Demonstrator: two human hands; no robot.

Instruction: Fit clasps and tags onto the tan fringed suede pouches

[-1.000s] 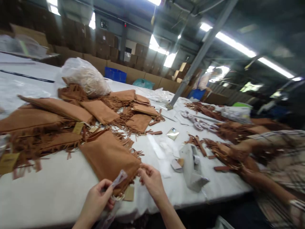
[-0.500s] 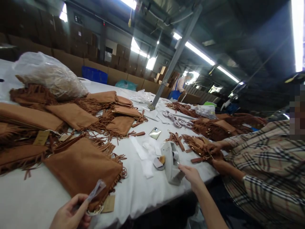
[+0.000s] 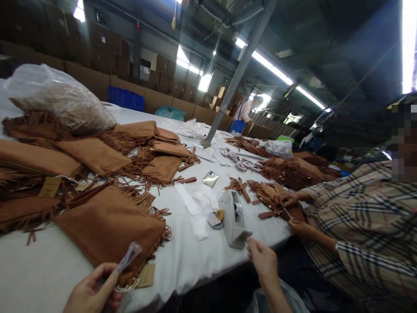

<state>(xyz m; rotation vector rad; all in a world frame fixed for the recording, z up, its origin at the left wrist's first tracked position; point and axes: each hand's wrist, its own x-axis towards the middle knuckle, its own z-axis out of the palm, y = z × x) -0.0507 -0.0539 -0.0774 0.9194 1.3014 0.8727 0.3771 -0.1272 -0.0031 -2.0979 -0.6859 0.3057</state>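
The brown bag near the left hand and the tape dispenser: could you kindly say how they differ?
The brown bag spreads wider than the tape dispenser. The bag lies down, while the dispenser stands upright. The bag has a fringe; the dispenser has none. Both rest on the white-covered table.

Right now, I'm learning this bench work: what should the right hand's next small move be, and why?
Probably a short pull of the right hand away from the light-grey tape dispenser: it is at the dispenser's front end, though whether it grips tape is too small to tell. The left hand holds a clear plastic strip by the near corner of the brown fringed bag.
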